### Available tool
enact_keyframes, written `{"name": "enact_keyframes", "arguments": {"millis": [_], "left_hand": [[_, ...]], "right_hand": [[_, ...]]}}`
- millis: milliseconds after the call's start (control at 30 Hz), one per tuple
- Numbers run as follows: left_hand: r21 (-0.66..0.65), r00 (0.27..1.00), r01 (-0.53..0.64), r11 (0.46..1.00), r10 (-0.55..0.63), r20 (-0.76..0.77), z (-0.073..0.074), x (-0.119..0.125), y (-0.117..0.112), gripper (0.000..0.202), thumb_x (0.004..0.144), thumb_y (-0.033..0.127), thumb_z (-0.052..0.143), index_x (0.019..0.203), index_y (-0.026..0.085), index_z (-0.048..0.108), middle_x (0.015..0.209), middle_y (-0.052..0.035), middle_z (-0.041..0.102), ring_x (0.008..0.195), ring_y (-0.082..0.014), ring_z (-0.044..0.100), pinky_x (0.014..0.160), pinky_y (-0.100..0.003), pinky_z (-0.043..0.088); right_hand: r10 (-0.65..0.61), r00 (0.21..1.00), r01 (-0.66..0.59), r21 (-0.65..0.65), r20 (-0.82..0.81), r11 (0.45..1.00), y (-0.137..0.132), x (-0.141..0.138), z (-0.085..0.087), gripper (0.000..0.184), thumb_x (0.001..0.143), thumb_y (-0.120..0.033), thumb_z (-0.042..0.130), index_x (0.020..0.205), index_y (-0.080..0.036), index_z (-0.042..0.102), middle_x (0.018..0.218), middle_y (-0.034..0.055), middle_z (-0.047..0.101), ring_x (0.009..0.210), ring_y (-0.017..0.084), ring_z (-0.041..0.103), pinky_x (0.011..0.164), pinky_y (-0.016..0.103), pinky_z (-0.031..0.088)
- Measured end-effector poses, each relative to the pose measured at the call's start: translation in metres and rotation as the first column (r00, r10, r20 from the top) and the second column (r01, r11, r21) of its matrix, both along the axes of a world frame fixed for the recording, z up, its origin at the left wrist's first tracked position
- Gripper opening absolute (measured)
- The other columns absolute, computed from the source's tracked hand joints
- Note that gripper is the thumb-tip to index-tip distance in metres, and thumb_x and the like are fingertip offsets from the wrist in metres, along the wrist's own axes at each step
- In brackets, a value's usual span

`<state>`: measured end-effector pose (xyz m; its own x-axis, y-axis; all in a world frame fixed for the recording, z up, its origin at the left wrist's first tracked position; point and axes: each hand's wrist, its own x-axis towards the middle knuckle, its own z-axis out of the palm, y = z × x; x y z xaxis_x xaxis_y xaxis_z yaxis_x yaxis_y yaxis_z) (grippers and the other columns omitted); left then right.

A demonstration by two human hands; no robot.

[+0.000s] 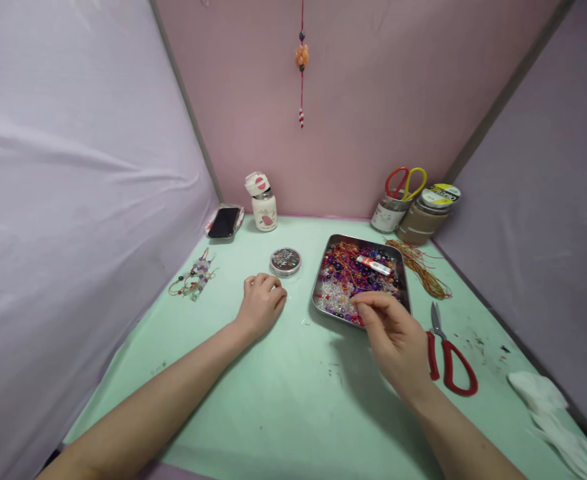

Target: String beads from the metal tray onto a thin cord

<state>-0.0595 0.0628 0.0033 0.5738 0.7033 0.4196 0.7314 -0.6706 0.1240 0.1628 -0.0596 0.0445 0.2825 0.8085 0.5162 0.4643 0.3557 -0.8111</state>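
My right hand [396, 337] is over the near right corner of a metal tray [316, 303], thumb and forefinger pinched together. Whatever sits in that pinch is too small to make out. Clear, purple, red and dark beads [336, 293] fill the tray, with tangled orange-red thread [346, 257] and a small white and red tube [374, 265] on top. My left hand [262, 303] lies on the table with its fingers curled, and its palm is hidden. Just beyond it is a round, clear-lidded case [286, 261].
Red-handled scissors [446, 353] lie right of my right hand, near a white cloth [548, 400]. Behind are cords [420, 267], a jar [423, 217] and a scissors holder [388, 215]. At left are beaded pieces [198, 277], a phone [224, 223] and a white bottle [264, 210]. A beaded string [302, 57] hangs ahead.
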Motion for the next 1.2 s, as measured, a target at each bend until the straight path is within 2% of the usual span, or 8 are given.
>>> {"name": "enact_keyframes", "arguments": {"millis": [167, 267, 433, 533, 633, 933, 1100, 1200], "left_hand": [[-0.111, 0.996, 0.089, 0.990, -0.091, -0.013, -0.004, 0.005, 0.011, 0.020, 0.089, 0.020, 0.048, 0.099, 0.019, 0.065, 0.112, -0.0090, 0.065, 0.109, -0.0213, 0.054, 0.096, -0.041, 0.039], [-0.155, 0.996, 0.069, 0.985, -0.077, -0.045, -0.008, 0.010, 0.023, 0.026, 0.087, 0.020, 0.049, 0.109, 0.017, 0.062, 0.125, -0.0116, 0.059, 0.120, -0.0242, 0.050, 0.100, -0.041, 0.040], [-0.211, 0.998, 0.005, 0.978, -0.017, -0.055, -0.010, 0.014, 0.044, 0.033, 0.089, 0.023, 0.045, 0.118, 0.013, 0.058, 0.135, -0.0142, 0.052, 0.125, -0.0254, 0.048, 0.106, -0.040, 0.039], [-0.234, 0.998, 0.011, 0.972, -0.025, -0.057, -0.009, 0.020, 0.057, 0.036, 0.088, 0.024, 0.047, 0.120, 0.012, 0.056, 0.134, -0.0150, 0.052, 0.124, -0.0257, 0.049, 0.104, -0.040, 0.040], [-0.244, 0.998, 0.029, 0.969, -0.044, -0.054, -0.007, 0.025, 0.066, 0.037, 0.086, 0.023, 0.048, 0.121, 0.011, 0.055, 0.130, -0.0157, 0.056, 0.122, -0.0258, 0.051, 0.104, -0.040, 0.040], [-0.222, 0.999, 0.048, 0.974, -0.047, 0.007, 0.001, 0.004, 0.059, 0.038, 0.084, 0.014, 0.047, 0.121, 0.019, 0.056, 0.134, -0.0107, 0.054, 0.127, -0.0230, 0.046, 0.110, -0.045, 0.030], [-0.271, 0.994, -0.026, 0.962, 0.055, 0.098, 0.009, -0.010, 0.033, 0.034, 0.086, 0.015, 0.045, 0.116, 0.019, 0.059, 0.126, -0.0102, 0.060, 0.119, -0.0241, 0.051, 0.101, -0.045, 0.037], [-0.366, 0.958, -0.064, 0.929, 0.160, 0.238, 0.016, -0.011, 0.021, 0.028, 0.084, 0.017, 0.046, 0.104, 0.016, 0.065, 0.109, -0.0101, 0.067, 0.105, -0.0217, 0.058, 0.095, -0.037, 0.043]], "right_hand": [[0.266, 0.961, -0.269, 0.030, 0.077, 0.963, -0.005, -0.006, 0.002, 0.012, 0.091, -0.017, 0.048, 0.095, -0.023, 0.058, 0.100, 0.0051, 0.066, 0.097, 0.017, 0.062, 0.086, 0.033, 0.048], [0.430, 0.898, -0.423, -0.084, 0.092, 0.902, -0.013, -0.012, 0.004, 0.013, 0.094, -0.018, 0.045, 0.098, -0.023, 0.056, 0.103, 0.0045, 0.067, 0.101, 0.016, 0.061, 0.095, 0.035, 0.044], [0.584, 0.798, -0.585, -0.427, -0.151, 0.689, -0.028, -0.033, 0.009, 0.019, 0.097, -0.028, 0.041, 0.096, -0.022, 0.059, 0.094, 0.0028, 0.067, 0.092, 0.015, 0.062, 0.089, 0.031, 0.045], [0.569, 0.743, -0.665, -0.486, -0.353, 0.567, -0.031, -0.052, 0.011, 0.019, 0.097, -0.030, 0.042, 0.091, -0.020, 0.057, 0.092, 0.0027, 0.069, 0.086, 0.014, 0.062, 0.081, 0.028, 0.046], [0.543, 0.708, -0.705, -0.497, -0.452, 0.505, -0.031, -0.068, 0.011, 0.017, 0.096, -0.029, 0.044, 0.088, -0.018, 0.055, 0.090, 0.0031, 0.070, 0.085, 0.014, 0.062, 0.080, 0.028, 0.045], [0.609, 0.724, -0.683, -0.465, -0.324, 0.564, -0.026, -0.086, 0.025, 0.016, 0.095, -0.026, 0.045, 0.091, -0.019, 0.059, 0.090, 0.0017, 0.070, 0.085, 0.011, 0.062, 0.079, 0.025, 0.044], [0.651, 0.705, -0.700, -0.426, -0.280, 0.573, -0.025, -0.091, 0.036, 0.017, 0.096, -0.025, 0.043, 0.093, -0.019, 0.059, 0.092, 0.0013, 0.069, 0.087, 0.010, 0.062, 0.081, 0.024, 0.045], [0.680, 0.688, -0.712, -0.417, -0.254, 0.565, -0.023, -0.097, 0.040, 0.017, 0.096, -0.024, 0.043, 0.094, -0.019, 0.059, 0.092, 0.0019, 0.068, 0.088, 0.010, 0.062, 0.081, 0.024, 0.045]]}}
